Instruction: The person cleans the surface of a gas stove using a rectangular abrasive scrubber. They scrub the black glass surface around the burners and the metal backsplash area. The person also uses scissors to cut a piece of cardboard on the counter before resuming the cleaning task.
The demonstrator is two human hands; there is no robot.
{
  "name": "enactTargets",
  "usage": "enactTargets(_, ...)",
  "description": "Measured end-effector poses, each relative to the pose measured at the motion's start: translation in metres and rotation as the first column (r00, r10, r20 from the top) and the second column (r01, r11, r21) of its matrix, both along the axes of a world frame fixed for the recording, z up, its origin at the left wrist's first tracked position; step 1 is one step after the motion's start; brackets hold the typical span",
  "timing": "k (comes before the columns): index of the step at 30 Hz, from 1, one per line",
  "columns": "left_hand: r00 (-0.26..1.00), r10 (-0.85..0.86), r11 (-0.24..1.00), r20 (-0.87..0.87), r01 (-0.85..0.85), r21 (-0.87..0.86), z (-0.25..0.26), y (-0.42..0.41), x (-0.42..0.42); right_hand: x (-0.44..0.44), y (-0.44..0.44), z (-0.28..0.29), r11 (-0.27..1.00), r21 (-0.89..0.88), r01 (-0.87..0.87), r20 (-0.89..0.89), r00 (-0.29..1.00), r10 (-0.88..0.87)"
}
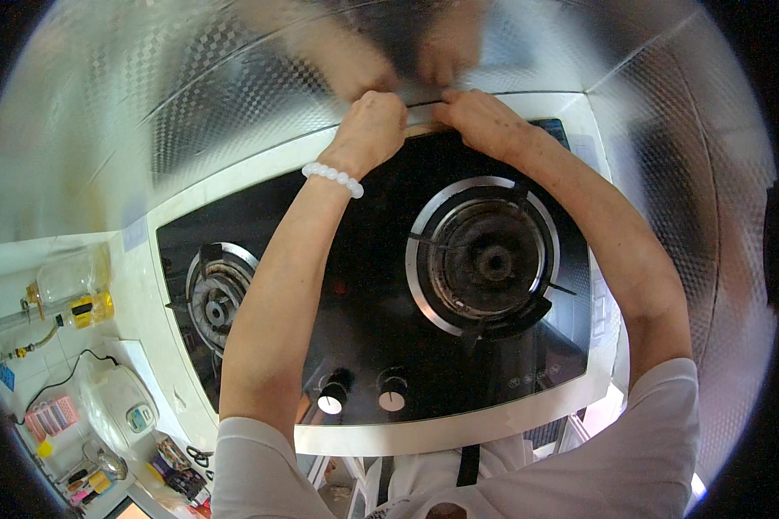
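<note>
A black glass gas cooktop [370, 259] with two burners lies before me. My left hand [373, 130], with a white bead bracelet [332, 177] at the wrist, is curled at its back edge, against the patterned metal backsplash [253, 97]. Just right of it, my right hand [477, 117] reaches the same edge with bent fingers. Whether either hand holds something is hidden. The large right burner [494, 261] is below my right hand; my left forearm partly covers the left burner [217, 311]. Two control knobs [332, 399] stand near the front edge.
A white counter [130, 279] frames the cooktop. Further left are a white rice cooker [120, 402], a clear plastic bottle [71, 279], a pink basket [52, 417], black-handled scissors [198, 456] and a gas hose [42, 337]. Metal sheeting [675, 175] rises along the right side.
</note>
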State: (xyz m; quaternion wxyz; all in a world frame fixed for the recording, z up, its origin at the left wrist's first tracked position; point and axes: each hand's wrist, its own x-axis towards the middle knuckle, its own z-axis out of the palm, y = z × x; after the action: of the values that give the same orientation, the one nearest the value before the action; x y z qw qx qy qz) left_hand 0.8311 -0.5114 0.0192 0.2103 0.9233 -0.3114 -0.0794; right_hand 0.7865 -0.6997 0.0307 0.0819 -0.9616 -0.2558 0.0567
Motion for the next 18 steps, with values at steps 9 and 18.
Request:
enactTargets(9,0.999,-0.025,0.999,0.048,0.023,0.025,0.000,-0.014,-0.003,0.000,-0.015,-0.002,1.000,0.000,0.018,-0.027,0.999,-0.018)
enactTargets(18,0.993,-0.073,0.997,0.094,0.073,0.013,-0.003,-0.029,-0.003,-0.006,-0.028,0.003,0.997,0.059,0.059,-0.031,0.998,-0.057)
